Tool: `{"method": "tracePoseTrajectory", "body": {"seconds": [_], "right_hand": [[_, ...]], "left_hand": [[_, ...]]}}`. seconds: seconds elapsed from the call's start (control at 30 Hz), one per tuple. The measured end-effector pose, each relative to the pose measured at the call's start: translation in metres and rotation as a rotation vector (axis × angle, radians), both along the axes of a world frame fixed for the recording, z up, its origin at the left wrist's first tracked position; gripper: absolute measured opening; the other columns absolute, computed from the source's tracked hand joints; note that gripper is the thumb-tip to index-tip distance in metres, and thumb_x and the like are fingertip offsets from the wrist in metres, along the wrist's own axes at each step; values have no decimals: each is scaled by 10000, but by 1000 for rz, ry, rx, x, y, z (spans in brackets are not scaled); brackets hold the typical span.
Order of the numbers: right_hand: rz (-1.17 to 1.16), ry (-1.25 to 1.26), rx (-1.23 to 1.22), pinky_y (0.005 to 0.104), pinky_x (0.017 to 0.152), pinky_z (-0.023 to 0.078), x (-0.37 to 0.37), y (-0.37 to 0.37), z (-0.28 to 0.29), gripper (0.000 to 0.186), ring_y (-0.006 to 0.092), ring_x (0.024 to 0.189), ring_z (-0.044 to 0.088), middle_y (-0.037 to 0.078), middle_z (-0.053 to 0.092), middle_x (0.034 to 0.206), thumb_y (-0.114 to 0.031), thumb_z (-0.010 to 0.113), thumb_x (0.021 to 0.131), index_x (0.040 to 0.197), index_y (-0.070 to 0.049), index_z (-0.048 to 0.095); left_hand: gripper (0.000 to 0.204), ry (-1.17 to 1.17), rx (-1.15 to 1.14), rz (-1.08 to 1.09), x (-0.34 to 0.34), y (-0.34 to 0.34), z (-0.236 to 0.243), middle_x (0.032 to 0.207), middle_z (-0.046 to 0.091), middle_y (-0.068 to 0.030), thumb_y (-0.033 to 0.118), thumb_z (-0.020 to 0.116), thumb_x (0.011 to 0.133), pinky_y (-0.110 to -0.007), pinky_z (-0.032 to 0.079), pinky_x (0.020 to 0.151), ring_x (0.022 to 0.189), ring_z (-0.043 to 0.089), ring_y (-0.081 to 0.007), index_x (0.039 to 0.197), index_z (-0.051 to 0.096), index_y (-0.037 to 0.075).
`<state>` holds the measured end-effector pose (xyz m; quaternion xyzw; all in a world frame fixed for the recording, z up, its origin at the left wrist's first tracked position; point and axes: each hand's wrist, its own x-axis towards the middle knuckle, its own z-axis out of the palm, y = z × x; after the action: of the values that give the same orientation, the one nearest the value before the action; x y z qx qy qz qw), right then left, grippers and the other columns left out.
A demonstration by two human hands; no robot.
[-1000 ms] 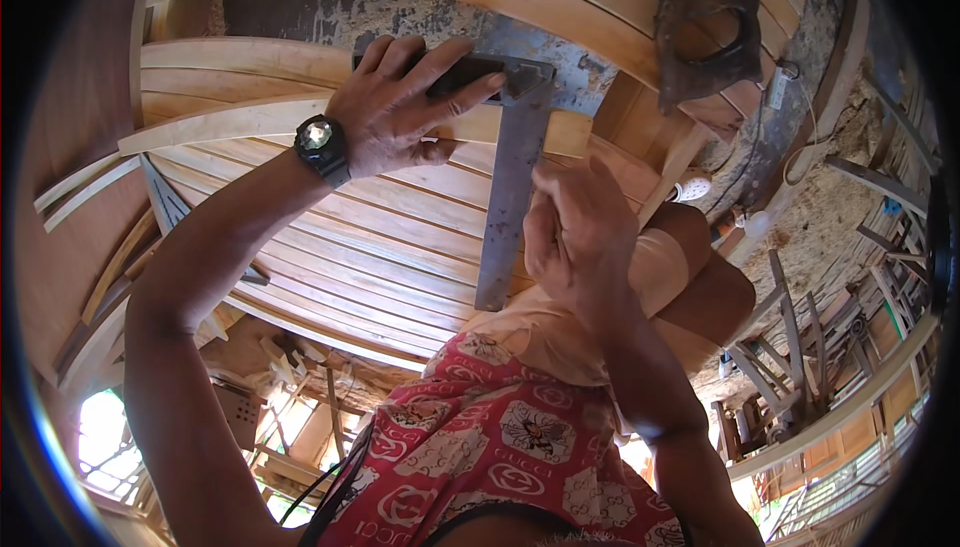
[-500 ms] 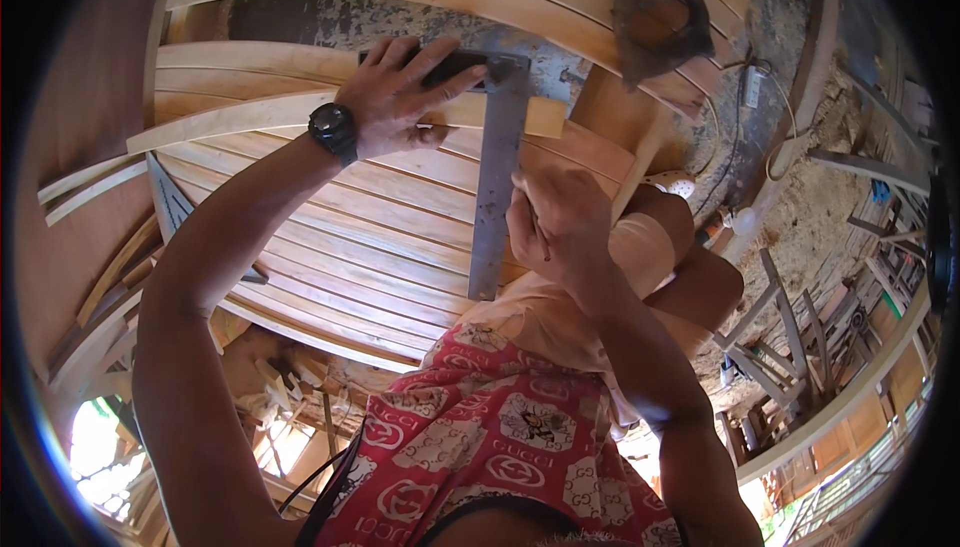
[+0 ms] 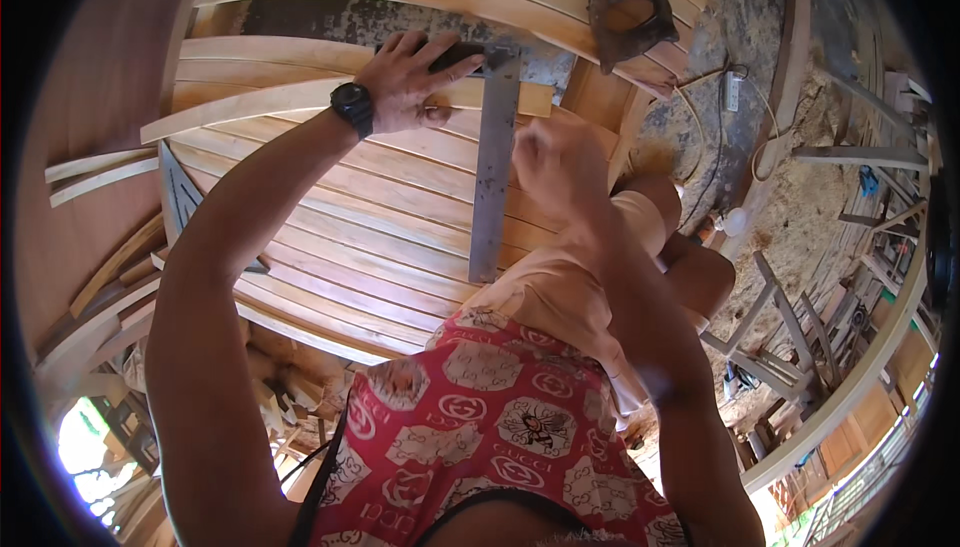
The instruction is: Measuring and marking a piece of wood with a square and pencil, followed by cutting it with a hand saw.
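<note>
My left hand (image 3: 408,85) clasps the dark stock of a metal try square (image 3: 490,182) together with a pale wooden strip (image 3: 265,102). Its fingers lie spread over the stock, while the thumb rests on the strip's near side. The square's long grey blade crosses the strip and points back toward me over a slatted wooden panel (image 3: 390,232). Just right of the blade, my right hand (image 3: 562,162) is closed with its fingertips pinched near the blade's edge. Whatever it holds is hidden by the fingers and blur.
A handsaw (image 3: 608,45) with a dark handle lies on more slats at the far right. By the left arm rests a triangular square (image 3: 180,192). A cable (image 3: 690,107) trails across the dusty surface at right, and wooden frames (image 3: 790,337) stand beyond my legs.
My right hand has moved away from me along the blade, toward the strip. The left hand keeps its hold on the square. The whole view has shifted slightly.
</note>
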<state>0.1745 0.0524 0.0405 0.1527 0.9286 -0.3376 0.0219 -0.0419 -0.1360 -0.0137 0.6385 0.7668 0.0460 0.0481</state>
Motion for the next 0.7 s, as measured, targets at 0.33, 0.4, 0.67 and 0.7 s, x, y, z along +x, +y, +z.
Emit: {"method": "tracePoseTrajectory", "body": {"seconds": [0.33, 0.4, 0.67, 0.7], "right_hand": [[73, 114, 310, 412, 701, 593, -95, 53, -32, 135, 313, 729, 735, 130, 721, 723, -212, 690, 848, 857, -111, 779], [-172, 131, 106, 422, 719, 588, -77, 31, -22, 152, 325, 729, 729, 138, 719, 730, -203, 676, 869, 896, -111, 794], [-81, 143, 78, 414, 687, 568, 33, -31, -10, 170, 348, 786, 720, 159, 723, 819, -165, 654, 916, 1042, -99, 748], [-73, 148, 78, 414, 687, 568, 40, -33, -10, 170, 348, 786, 720, 159, 723, 819, -165, 654, 916, 1042, -99, 748]], "left_hand": [[904, 72, -15, 1, 4, -1, -2, 1553, 411, -143, 507, 807, 777, -554, 434, 1084, 1245, 499, -406, 1569, 410, 328], [902, 68, -17, 3, 3, -1, -2, 1551, 411, -148, 512, 804, 783, -555, 431, 1089, 1248, 496, -411, 1570, 408, 324], [854, 98, 3, 4, 4, -3, -2, 1538, 442, -144, 543, 725, 807, -546, 424, 1074, 1242, 505, -396, 1574, 400, 350], [852, 71, 18, 1, 4, -2, -1, 1533, 449, -148, 540, 726, 811, -553, 421, 1080, 1253, 502, -398, 1574, 398, 351]]}}
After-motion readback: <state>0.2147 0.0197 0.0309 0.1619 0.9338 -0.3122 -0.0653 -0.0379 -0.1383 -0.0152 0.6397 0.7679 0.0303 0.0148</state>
